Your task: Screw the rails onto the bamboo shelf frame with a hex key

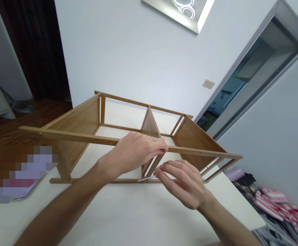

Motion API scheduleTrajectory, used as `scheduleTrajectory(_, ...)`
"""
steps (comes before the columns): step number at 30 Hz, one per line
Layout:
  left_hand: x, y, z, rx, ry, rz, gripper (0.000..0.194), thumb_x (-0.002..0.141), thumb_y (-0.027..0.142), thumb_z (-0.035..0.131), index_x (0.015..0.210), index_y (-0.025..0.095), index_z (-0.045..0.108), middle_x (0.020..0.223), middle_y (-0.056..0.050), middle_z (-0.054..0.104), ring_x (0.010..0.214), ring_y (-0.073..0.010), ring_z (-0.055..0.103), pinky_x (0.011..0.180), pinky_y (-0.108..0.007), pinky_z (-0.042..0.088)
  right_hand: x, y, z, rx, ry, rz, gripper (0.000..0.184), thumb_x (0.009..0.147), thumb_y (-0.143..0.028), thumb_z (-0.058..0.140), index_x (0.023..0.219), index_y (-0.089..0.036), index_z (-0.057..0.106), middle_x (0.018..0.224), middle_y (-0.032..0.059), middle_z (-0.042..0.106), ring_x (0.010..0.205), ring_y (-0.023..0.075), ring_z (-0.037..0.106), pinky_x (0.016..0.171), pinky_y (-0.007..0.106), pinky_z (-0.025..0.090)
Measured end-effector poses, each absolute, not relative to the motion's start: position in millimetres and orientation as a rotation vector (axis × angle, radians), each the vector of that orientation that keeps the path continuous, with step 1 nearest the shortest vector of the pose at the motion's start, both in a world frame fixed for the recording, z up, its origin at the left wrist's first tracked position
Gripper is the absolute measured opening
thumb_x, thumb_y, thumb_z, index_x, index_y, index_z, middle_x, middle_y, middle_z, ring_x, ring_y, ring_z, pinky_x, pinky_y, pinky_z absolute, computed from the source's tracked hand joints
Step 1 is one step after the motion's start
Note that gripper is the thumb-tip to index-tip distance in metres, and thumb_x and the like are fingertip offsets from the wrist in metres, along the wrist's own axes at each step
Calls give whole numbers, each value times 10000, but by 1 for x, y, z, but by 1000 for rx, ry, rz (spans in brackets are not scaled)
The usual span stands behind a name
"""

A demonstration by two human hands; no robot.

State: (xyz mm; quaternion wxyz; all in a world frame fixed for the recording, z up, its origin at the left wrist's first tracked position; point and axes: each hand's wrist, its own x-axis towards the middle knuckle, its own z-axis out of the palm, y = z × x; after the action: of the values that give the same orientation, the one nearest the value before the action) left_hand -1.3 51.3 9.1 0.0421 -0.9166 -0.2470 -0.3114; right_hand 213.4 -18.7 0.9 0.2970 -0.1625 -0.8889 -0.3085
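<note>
A wooden shelf frame (pixel 77 136) lies on its side on a white table (pixel 138 212), with slatless panels set across it. My left hand (pixel 138 148), a ring on one finger, is closed over the upper near rail where the middle panel (pixel 150 124) meets it. Just below and to the right, my right hand (pixel 182 181) pinches a thin metal hex key (pixel 147 178). The key's long arm points left, in front of the lower part of the middle panel. Fingers hide its other end, and whether it touches a screw I cannot tell.
Pink and white striped cloth (pixel 274 205) and other items lie beyond the table's right edge. A pixelated lilac item (pixel 33 177) is at the left. Behind the frame stands a white wall with a light switch (pixel 208 84), a framed picture (pixel 179 13) and a doorway.
</note>
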Motion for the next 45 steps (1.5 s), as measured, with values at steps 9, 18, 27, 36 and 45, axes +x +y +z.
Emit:
scheduleTrajectory(9,-1,49,11,-2775,-784,-969,62,1024,291,626,984,285,674,957,90,803,699,-149,725,546,-275,315,229,-26,-16,-852,-2027,-661,259,887,-4,729,1063,-189,685,834,32,756,698,127,694,650,238,579)
scheduleTrajectory(18,0,48,11,-2753,-809,-978,103,1041,315,597,1005,272,683,802,68,768,669,-162,714,567,-285,315,215,-34,-25,-899,-1916,-810,269,820,18,782,979,-169,674,766,13,715,642,117,650,602,236,539)
scheduleTrajectory(27,-1,48,12,-2735,-818,-969,76,1026,308,621,1004,274,684,777,67,754,669,-167,720,549,-287,304,211,-31,-30,-918,-1919,-851,248,841,10,762,958,-179,652,713,-18,639,582,95,538,560,224,483)
scheduleTrajectory(36,0,48,11,-2710,-807,-984,108,1032,314,613,993,264,700,780,52,765,685,-166,736,537,-283,306,198,-45,-23,-1015,-2004,-972,214,903,-26,699,1062,-162,659,690,-17,584,613,126,502,589,271,445)
scheduleTrajectory(45,2,48,11,-2707,-838,-931,132,1024,354,633,1044,245,705,769,40,766,703,-173,745,517,-293,275,190,-50,-16,-1116,-2043,-1012,139,954,-47,672,957,-175,615,682,-25,517,638,134,463,622,280,401)
